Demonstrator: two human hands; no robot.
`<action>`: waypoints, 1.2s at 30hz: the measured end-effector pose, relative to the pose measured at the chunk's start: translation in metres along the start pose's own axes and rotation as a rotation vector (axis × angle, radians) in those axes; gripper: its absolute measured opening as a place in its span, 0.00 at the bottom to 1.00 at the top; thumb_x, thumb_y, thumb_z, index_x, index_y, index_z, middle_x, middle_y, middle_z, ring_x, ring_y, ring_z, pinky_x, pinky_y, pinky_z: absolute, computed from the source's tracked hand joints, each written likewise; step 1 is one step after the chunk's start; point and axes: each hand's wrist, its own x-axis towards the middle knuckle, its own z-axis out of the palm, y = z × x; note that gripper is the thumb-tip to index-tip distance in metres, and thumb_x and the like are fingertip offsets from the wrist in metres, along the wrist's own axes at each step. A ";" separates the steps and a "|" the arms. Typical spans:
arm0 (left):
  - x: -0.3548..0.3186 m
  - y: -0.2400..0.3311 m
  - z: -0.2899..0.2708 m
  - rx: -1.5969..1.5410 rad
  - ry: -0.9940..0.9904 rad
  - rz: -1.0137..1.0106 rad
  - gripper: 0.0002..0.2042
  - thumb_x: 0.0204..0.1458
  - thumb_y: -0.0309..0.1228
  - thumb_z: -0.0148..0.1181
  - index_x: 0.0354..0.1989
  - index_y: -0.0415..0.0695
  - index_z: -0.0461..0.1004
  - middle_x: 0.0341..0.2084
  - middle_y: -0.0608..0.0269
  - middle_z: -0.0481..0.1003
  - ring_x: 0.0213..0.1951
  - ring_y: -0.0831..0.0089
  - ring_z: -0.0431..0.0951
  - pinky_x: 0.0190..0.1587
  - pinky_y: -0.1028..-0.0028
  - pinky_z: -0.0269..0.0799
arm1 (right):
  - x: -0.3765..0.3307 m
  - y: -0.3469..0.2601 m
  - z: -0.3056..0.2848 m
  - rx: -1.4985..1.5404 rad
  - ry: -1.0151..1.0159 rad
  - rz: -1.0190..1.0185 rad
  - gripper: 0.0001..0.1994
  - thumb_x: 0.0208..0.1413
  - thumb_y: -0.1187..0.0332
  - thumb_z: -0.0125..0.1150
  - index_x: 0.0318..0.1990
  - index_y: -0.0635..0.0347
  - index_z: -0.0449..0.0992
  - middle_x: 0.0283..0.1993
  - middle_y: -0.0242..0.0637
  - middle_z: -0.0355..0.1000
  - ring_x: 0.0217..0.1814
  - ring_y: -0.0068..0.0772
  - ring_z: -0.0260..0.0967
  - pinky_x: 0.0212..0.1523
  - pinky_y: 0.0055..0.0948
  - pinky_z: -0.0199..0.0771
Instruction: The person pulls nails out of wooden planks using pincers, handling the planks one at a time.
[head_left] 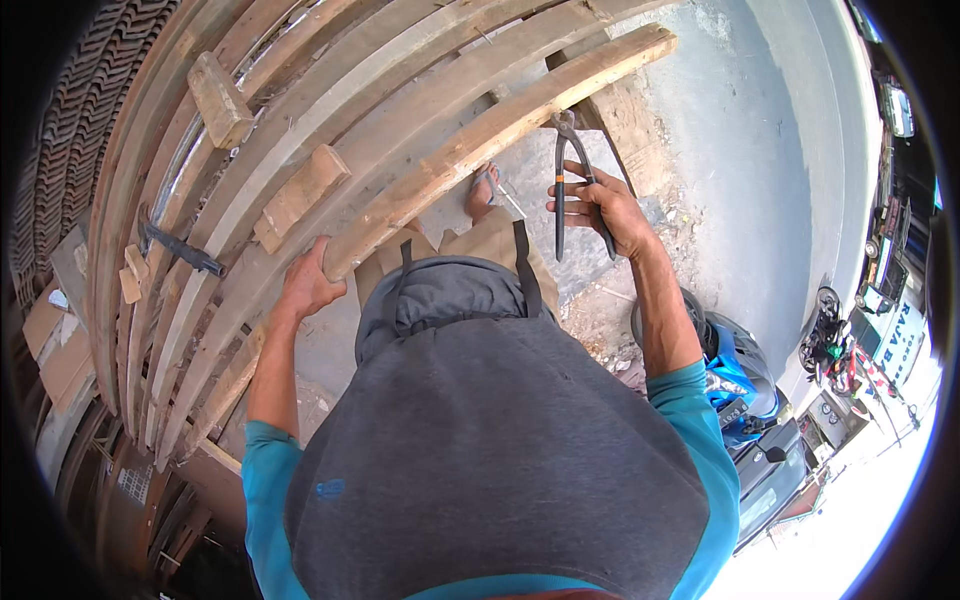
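A long wooden beam (500, 128) runs slantwise in front of me, from beside my left hand to the upper right. My left hand (308, 284) is closed on its near end, the thumb along the side; some of the fingers are hidden. In my right hand (615, 212) are pincers (560, 180) with dark handles and an orange band, the handles spread apart. Their jaws are up against the lower edge of the beam near its far end. Whether they grip a nail there is too small to tell.
Several long planks (345, 110) are stacked on the left. On them lie a hammer (195, 258) and wooden blocks (220, 103). Roof tiles (85, 110) stand at the far left. A blue motorbike (738, 385) is at the right, beyond rubble on the concrete floor (740, 190).
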 end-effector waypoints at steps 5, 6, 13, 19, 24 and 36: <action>-0.006 0.007 0.003 -0.014 0.073 -0.009 0.32 0.37 0.31 0.67 0.57 0.47 0.68 0.42 0.45 0.80 0.48 0.41 0.79 0.51 0.53 0.74 | 0.013 -0.013 -0.035 -0.055 -0.157 0.102 0.34 0.57 0.73 0.45 0.74 0.71 0.55 0.59 0.59 0.74 0.56 0.49 0.79 0.57 0.41 0.81; -0.007 0.011 0.002 -0.016 0.072 -0.023 0.32 0.37 0.31 0.67 0.57 0.47 0.68 0.42 0.45 0.80 0.48 0.41 0.79 0.51 0.53 0.74 | 0.013 -0.017 -0.039 -0.056 -0.168 0.111 0.34 0.57 0.73 0.45 0.74 0.71 0.55 0.59 0.59 0.74 0.56 0.49 0.79 0.57 0.41 0.81; -0.006 0.015 0.009 0.073 0.113 -0.051 0.33 0.37 0.31 0.67 0.58 0.46 0.67 0.41 0.42 0.80 0.47 0.40 0.79 0.48 0.53 0.74 | 0.021 -0.037 -0.065 -0.121 -0.273 0.193 0.31 0.62 0.70 0.45 0.73 0.73 0.55 0.56 0.58 0.76 0.54 0.50 0.81 0.55 0.42 0.81; -0.005 0.010 0.013 0.067 0.138 -0.011 0.35 0.37 0.31 0.68 0.60 0.47 0.66 0.42 0.42 0.80 0.48 0.40 0.79 0.47 0.52 0.74 | 0.032 -0.030 -0.075 -0.049 -0.273 0.216 0.30 0.63 0.69 0.47 0.73 0.67 0.56 0.43 0.45 0.76 0.40 0.40 0.80 0.43 0.38 0.84; -0.003 0.004 0.014 0.095 0.128 -0.018 0.36 0.37 0.32 0.69 0.61 0.48 0.65 0.42 0.42 0.81 0.47 0.41 0.80 0.48 0.52 0.75 | 0.025 -0.013 -0.041 0.150 -0.217 0.297 0.20 0.69 0.62 0.52 0.64 0.63 0.67 0.29 0.28 0.64 0.21 0.18 0.56 0.21 0.24 0.65; 0.006 0.007 -0.019 -0.050 -0.057 0.018 0.31 0.37 0.31 0.67 0.56 0.43 0.70 0.43 0.44 0.80 0.49 0.45 0.80 0.52 0.58 0.74 | 0.082 0.092 0.148 0.420 0.333 -0.321 0.11 0.73 0.61 0.50 0.42 0.60 0.65 0.26 0.31 0.62 0.22 0.24 0.62 0.22 0.30 0.68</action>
